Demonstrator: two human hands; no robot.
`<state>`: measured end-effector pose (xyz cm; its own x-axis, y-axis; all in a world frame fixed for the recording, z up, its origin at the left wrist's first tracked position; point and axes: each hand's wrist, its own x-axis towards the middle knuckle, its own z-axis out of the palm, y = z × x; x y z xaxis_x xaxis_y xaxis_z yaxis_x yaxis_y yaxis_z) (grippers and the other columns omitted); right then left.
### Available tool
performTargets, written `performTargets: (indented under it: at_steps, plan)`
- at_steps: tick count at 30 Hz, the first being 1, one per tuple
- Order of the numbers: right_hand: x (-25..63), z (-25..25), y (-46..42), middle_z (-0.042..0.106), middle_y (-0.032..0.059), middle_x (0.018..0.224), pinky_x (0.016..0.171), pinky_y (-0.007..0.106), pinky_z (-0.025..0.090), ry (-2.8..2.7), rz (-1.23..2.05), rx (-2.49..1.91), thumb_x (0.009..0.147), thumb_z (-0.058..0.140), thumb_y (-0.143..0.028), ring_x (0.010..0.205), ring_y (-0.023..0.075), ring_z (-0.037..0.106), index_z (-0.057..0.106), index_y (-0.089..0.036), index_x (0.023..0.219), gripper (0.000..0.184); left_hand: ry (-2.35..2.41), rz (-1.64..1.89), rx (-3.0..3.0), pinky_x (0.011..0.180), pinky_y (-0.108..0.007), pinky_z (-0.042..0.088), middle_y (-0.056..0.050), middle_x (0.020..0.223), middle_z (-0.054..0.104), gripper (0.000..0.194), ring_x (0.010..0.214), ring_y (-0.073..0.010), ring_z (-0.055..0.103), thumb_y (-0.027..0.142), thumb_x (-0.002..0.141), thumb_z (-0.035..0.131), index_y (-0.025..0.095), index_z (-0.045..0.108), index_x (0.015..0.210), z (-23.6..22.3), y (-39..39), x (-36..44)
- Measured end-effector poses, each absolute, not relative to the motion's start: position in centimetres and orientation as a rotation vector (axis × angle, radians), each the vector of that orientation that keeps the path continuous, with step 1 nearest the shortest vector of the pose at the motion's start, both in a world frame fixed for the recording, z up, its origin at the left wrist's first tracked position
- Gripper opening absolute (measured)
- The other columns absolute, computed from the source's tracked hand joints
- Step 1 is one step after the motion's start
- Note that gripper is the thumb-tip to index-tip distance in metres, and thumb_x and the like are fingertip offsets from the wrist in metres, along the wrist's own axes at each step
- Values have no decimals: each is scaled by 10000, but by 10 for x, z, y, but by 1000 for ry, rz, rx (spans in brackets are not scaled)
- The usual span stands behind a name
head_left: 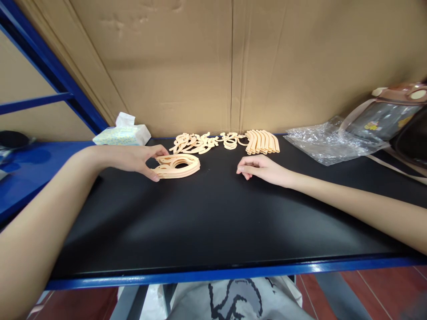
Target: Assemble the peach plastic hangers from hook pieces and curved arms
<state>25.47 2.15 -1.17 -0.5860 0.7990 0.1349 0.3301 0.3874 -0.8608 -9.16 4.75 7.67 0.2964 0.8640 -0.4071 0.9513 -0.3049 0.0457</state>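
Note:
My left hand [143, 161] grips the left end of a short stack of flat, peach-coloured oval pieces [190, 166] with open centres. Thumb in front and fingers behind, it keeps the stack at the black tabletop. My right hand [255, 169] rests on the table right of the stack, loosely closed, with nothing visible in it. Behind the hands lies a loose heap of small curved peach pieces [193, 143]. Several small ring-like pieces [230, 141] lie beside it. Further right, a row of curved, tube-like peach pieces [262, 142] lies side by side.
A tissue box [123, 133] stands at the back left. Crumpled clear plastic [328, 140] and a transparent bottle [383, 118] with a brown lid and strap are at the right. Cardboard [187, 66] walls the back; a blue edge [213, 274] runs along the front.

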Motion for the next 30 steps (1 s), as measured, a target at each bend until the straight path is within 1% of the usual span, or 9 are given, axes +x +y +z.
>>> performTargets:
  at_steps: [4, 13, 18, 20, 25, 30]
  plan:
    - [254, -11, 22, 525, -29, 630, 626, 255, 368, -2111, 1124, -963, 873, 527, -338, 634, 111, 512, 610, -166, 809, 201, 1640, -431, 2289, 981, -246, 360, -56, 1385, 473, 826, 1223, -234, 456, 537, 594, 621, 191, 385, 1306, 77, 47, -90]
    - [255, -12, 21, 524, -29, 627, 624, 251, 367, -2113, 1119, -963, 875, 527, -337, 631, 109, 510, 609, -165, 806, 203, 1581, -435, 2316, 1016, -270, 343, -61, 1392, 469, 826, 1243, -237, 440, 544, 624, 623, 195, 356, 1323, 75, 51, -95]
    - [254, -11, 22, 527, -27, 630, 625, 253, 369, -2115, 1119, -967, 874, 527, -346, 634, 112, 512, 611, -165, 809, 210, 1644, -469, 2300, 1052, -312, 325, -78, 1444, 418, 928, 1265, -258, 429, 523, 607, 640, 179, 312, 1404, 74, 50, -93]
    - [254, -11, 21, 526, -27, 631, 627, 255, 368, -2116, 1120, -969, 874, 525, -350, 635, 113, 511, 610, -166, 809, 212, 1675, -446, 2307, 1054, -327, 331, -81, 1448, 415, 945, 1272, -276, 428, 492, 589, 666, 176, 329, 1413, 73, 51, -94]
    - [254, -10, 21, 524, -26, 628, 628, 260, 369, -2114, 1124, -964, 869, 527, -359, 635, 117, 508, 608, -171, 804, 215, 1693, -365, 2333, 1013, -339, 381, -65, 1382, 502, 874, 1227, -304, 482, 459, 563, 690, 213, 439, 1364, 70, 53, -96]
    - [254, -10, 21, 526, -27, 629, 628, 258, 368, -2114, 1119, -973, 868, 527, -353, 631, 114, 508, 607, -168, 805, 212, 1691, -355, 2329, 1017, -324, 380, -71, 1393, 489, 915, 1227, -292, 485, 420, 554, 705, 194, 408, 1389, 69, 54, -96]
